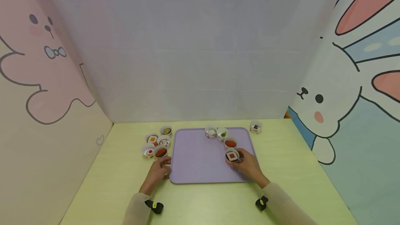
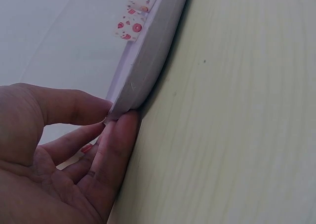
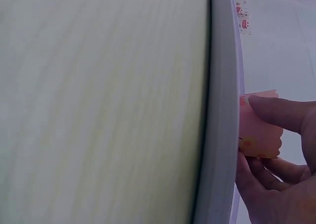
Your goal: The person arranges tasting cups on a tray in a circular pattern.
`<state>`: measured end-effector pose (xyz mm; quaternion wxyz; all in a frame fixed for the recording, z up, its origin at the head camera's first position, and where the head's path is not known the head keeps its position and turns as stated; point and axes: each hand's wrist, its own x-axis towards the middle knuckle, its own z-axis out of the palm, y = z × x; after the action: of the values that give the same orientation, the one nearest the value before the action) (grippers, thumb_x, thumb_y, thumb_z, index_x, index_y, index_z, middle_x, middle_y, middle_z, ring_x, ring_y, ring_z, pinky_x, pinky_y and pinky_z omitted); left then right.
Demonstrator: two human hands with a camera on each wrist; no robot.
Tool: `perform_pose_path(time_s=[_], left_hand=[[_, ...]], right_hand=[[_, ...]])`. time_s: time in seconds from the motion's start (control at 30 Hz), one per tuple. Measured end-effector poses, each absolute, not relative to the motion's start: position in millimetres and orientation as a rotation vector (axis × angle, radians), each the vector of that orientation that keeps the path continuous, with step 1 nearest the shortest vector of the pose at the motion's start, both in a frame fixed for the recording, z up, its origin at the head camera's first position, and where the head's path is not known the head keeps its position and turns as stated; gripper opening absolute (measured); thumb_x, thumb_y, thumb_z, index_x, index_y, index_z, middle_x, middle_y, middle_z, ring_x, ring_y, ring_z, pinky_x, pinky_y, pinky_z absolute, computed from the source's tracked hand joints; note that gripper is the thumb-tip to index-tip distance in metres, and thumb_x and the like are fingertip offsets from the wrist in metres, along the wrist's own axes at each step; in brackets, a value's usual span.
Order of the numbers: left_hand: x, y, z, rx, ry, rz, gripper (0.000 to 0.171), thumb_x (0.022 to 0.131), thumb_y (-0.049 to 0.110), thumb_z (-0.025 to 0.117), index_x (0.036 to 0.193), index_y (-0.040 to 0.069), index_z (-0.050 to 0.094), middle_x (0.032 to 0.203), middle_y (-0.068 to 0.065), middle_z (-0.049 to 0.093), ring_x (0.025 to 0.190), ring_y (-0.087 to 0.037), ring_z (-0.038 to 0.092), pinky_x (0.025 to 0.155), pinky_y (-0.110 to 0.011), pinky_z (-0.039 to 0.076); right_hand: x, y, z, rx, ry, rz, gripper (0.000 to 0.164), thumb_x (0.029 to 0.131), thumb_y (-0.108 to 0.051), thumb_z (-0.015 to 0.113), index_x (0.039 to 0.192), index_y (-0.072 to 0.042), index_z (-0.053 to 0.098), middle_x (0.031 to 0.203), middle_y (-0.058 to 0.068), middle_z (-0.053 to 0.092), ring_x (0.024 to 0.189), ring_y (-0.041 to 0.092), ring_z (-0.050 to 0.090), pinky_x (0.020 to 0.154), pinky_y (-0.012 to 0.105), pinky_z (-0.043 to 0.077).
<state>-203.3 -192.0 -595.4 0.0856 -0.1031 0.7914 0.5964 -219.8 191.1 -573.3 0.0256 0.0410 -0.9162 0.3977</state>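
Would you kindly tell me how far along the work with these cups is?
Looks done: three cups stand on the tray. In hand: the right hand holds a fourth cup; the left hand grips the tray's edge. Probably remaining: five cups to the tray's left, one cup to its right.

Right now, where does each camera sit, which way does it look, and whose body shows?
Head: worn on the person's head, facing forward and down at the purple tray; left hand, right hand and sleeves show.
Left wrist: worn there, facing the left hand's work, pinching the tray's edge; only that hand shows.
Right wrist: worn there, facing the right hand's work, holding a pink cup; only that hand shows.
Shared: head and right wrist both show that held cup.
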Motion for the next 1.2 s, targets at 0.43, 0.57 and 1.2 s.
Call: perform_pose_path(time_s=[0.43,0.57,1.2], left_hand=[[-203.6,-192.5,-594.8,-0.307,2.340,1.795,0.052,0.079,-0.007,0.063,0.131,0.000,0.057,0.116,-0.017,0.064,0.086,-0.017,0.066,0.061,-0.036,0.060],[-203.1,-192.3,-594.7,-0.307,2.340,1.794,0.053,0.079,-0.007,0.064,0.131,0.000,0.057,0.117,-0.017,0.064,0.086,-0.017,0.065,0.061,-0.036,0.060],[-203.5,-193.0,-597.1,-0.298,2.347,1.806,0.053,0.079,-0.008,0.063,0.131,0.000,0.058,0.117,-0.017,0.063,0.086,-0.017,0.064,0.061,-0.035,0.060]], right_hand=[[-222.5,182.2,-574.3,0.039,-2.798,1.431,0.059,0.071,-0.015,0.087,0.123,-0.002,0.062,0.110,0.015,0.070,0.091,0.023,0.069,0.078,0.034,0.058],[-223.6,180.5,-575.4,0.041,-2.776,1.444,0.059,0.070,-0.014,0.088,0.122,-0.002,0.062,0.112,0.015,0.069,0.092,0.024,0.070,0.078,0.033,0.059],[-216.6,183.6,-542.2,0.096,-2.777,1.460,0.058,0.078,-0.011,0.081,0.128,0.001,0.057,0.123,0.019,0.065,0.114,0.034,0.062,0.097,0.045,0.053]])
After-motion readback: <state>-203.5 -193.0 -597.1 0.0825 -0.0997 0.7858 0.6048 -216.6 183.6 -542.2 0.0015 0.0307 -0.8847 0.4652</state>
